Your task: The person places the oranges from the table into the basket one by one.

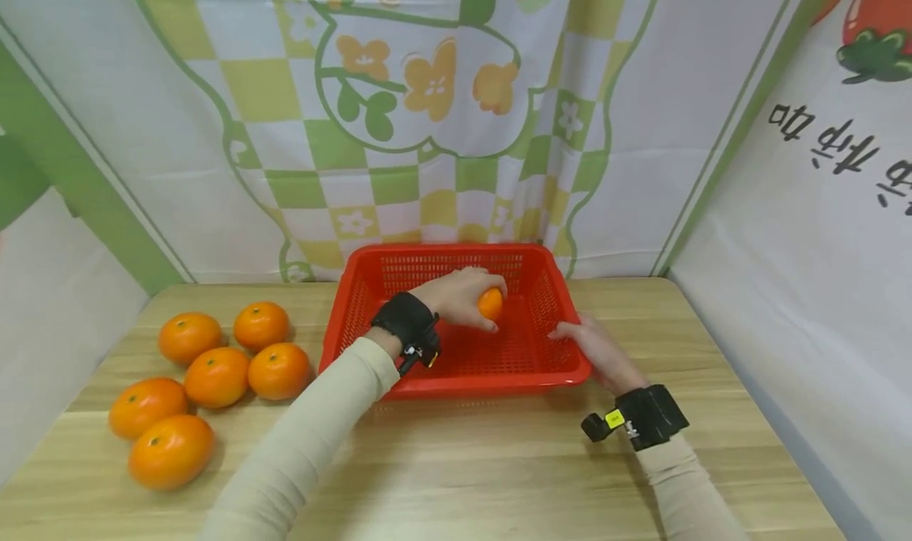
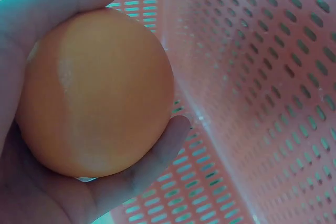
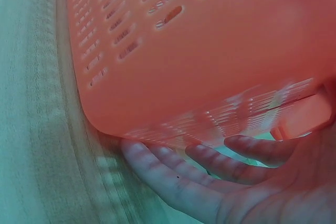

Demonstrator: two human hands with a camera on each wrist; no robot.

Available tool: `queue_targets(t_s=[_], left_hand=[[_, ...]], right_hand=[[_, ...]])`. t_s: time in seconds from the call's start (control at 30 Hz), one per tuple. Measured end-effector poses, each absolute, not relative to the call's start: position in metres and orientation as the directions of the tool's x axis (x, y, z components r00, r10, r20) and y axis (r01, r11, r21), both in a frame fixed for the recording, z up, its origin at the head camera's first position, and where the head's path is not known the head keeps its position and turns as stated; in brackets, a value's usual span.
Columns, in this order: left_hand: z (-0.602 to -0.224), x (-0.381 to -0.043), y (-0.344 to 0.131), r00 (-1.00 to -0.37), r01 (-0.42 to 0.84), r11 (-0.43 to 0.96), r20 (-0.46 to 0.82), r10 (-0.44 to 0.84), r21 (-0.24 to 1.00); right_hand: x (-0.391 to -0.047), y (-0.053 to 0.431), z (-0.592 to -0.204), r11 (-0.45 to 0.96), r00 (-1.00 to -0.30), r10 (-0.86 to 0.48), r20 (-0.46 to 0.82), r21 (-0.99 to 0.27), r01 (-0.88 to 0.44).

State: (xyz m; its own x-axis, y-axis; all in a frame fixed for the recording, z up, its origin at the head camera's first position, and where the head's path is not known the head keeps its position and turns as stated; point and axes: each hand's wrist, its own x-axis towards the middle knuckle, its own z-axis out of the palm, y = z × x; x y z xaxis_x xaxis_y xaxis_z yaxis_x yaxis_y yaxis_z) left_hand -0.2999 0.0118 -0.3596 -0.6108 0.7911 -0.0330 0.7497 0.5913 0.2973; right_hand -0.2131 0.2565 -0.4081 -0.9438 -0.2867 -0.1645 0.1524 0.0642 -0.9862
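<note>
My left hand grips an orange inside the red plastic basket, above its perforated floor. In the left wrist view the thumb and fingers curve round the orange, close to a basket wall. At the basket's right side, my right hand holds the rim, with the thumb over the edge. The right wrist view has the fingers along the outside of the basket, near its bottom. Whether every finger touches the wall, I cannot tell.
Several oranges lie grouped on the wooden table, left of the basket. Behind the basket hangs a checked, flowered curtain. A white wall panel borders the table on the right.
</note>
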Motion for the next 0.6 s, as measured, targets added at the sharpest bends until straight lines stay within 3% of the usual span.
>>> queue_targets(t_s=[0.4, 0.6], left_hand=[[-0.377, -0.318, 0.036, -0.594, 0.766, 0.585, -0.053, 0.802, 0.268], [-0.385, -0.324, 0.050, -0.620, 0.751, 0.619, -0.075, 0.781, 0.231]], right_hand=[[-0.215, 0.259, -0.407, 0.080, -0.944, -0.276, -0.179, -0.983, 0.163], [-0.215, 0.257, -0.408, 0.050, -0.935, -0.305, -0.179, -0.984, 0.171]])
